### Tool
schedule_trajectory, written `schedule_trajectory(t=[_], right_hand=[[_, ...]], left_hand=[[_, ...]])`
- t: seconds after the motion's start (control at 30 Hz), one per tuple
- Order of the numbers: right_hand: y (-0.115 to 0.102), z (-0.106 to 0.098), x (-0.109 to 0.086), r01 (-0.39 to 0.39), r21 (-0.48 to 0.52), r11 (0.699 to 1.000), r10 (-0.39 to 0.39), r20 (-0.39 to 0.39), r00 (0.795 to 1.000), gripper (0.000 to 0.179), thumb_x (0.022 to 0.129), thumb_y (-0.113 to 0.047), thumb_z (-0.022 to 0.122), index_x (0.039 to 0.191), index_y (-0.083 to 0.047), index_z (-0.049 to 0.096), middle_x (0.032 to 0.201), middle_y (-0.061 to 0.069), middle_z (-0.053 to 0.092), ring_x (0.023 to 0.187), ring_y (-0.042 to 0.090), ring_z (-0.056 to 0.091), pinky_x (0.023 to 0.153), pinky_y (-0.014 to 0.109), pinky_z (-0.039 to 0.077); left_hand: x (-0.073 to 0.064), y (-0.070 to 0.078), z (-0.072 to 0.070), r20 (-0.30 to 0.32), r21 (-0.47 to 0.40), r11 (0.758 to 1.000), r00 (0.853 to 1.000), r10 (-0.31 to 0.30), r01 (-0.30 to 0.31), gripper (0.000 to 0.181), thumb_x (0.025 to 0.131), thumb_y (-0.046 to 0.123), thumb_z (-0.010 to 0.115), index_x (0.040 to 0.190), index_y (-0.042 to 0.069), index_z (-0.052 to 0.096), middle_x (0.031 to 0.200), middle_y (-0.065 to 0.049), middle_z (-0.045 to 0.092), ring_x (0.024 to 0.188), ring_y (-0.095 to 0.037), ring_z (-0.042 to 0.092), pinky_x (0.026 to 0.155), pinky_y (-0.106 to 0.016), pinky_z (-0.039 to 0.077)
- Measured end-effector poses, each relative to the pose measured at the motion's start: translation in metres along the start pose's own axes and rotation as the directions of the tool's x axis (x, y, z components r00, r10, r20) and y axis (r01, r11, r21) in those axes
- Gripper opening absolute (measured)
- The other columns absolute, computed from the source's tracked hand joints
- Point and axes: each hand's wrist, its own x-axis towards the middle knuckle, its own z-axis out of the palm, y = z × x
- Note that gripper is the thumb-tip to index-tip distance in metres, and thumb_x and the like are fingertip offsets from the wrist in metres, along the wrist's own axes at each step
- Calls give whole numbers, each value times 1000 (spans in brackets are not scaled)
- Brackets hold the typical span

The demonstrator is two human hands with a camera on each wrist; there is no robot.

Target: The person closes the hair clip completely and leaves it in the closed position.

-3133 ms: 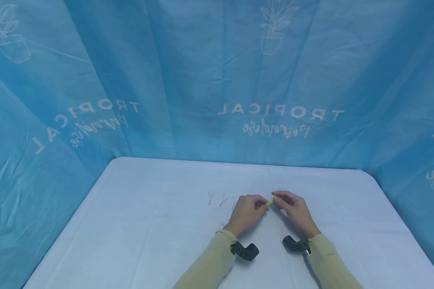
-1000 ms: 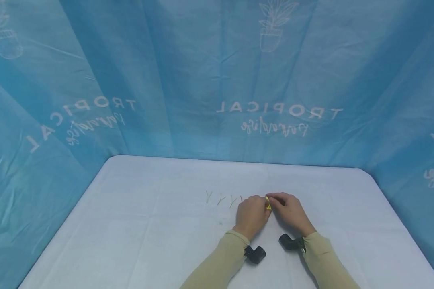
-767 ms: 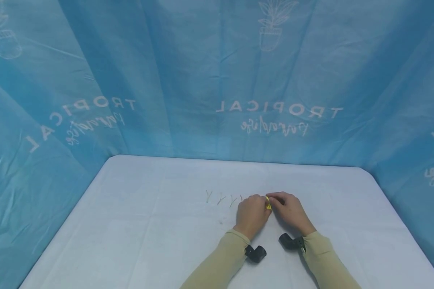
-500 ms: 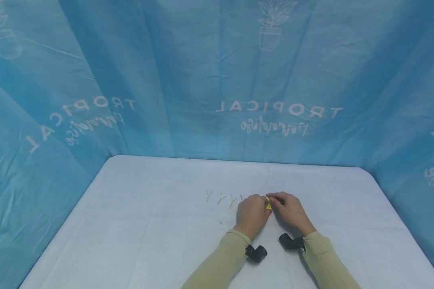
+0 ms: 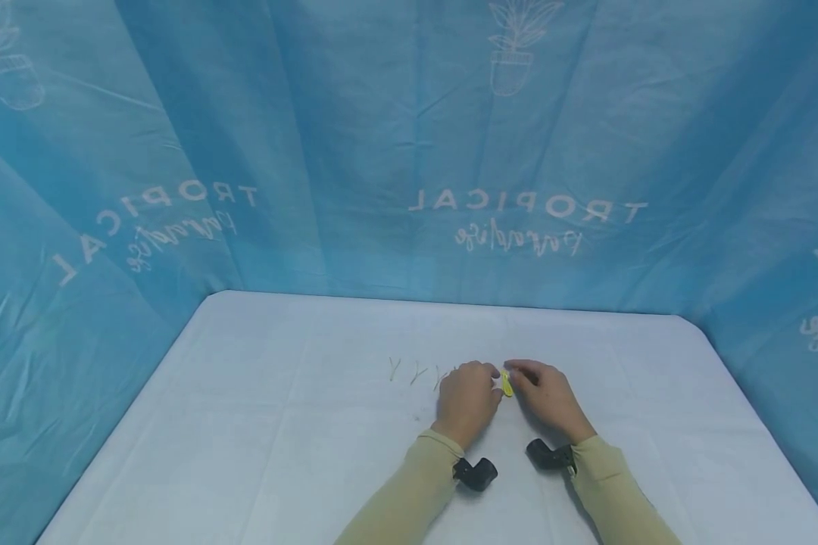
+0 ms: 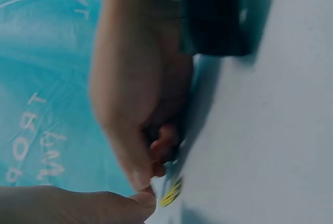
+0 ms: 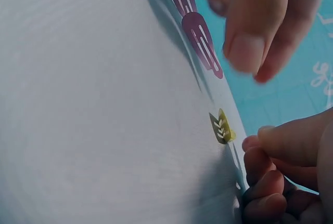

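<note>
A small yellow snap hair clip point(image 7: 221, 128) with a leaf pattern stands on the white table, its two parts spread apart. My left hand point(image 5: 466, 400) is just left of it, thumb and fingers apart with nothing between them; in the right wrist view a gap shows between its fingertips and the clip. On the other side is my right hand point(image 5: 548, 397), fingers loosely bent, tips close beside the clip's end. Two purple snap clips point(image 7: 202, 44) stand behind the yellow one in the right wrist view, in line with it.
A row of thin Y-shaped clips point(image 5: 418, 372) runs left of the hands, its near end partly covered by the left hand. The white-covered table point(image 5: 279, 439) is bordered by a blue printed curtain point(image 5: 382, 151). Dark wrist cameras point(image 5: 476, 475) hang under both sleeves.
Both hands earlier held the yellow clip between them, first higher, then down at the table. Now the left hand has drawn back left, and the right fingertips have eased slightly off it.
</note>
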Motion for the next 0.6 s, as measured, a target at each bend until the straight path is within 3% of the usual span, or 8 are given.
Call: schedule_trajectory(t=[0.3, 0.47, 0.6], right_hand=[[1, -1, 0, -20, 6, 1000, 20, -4, 1000, 34, 102, -18, 55, 130, -3, 64, 121, 19, 67, 119, 40, 59, 102, 57, 42], [-7, -3, 0, -46, 6, 999, 46, 11, 999, 35, 103, -20, 54, 132, -3, 63, 127, 21, 63, 123, 41, 56, 103, 58, 41], [-16, -3, 2, -46, 24, 999, 46, -6, 999, 32, 102, -19, 56, 129, -4, 66, 118, 18, 65, 112, 36, 60, 95, 53, 47]], left_hand=[[-2, -18, -23, -39, -74, 995, 997, -72, 69, 17, 84, 23, 83, 98, 16, 78, 78, 6, 69, 67, -6, 61, 57, -22, 46], [-5, -24, -27, -50, -69, 993, 994, -97, 94, 17, 83, 21, 83, 98, 15, 78, 79, 5, 70, 67, -8, 62, 58, -23, 47], [-6, -27, -26, -47, -86, 989, 991, -122, 117, 17, 84, 21, 83, 99, 15, 78, 80, 4, 70, 68, -8, 63, 60, -24, 49]])
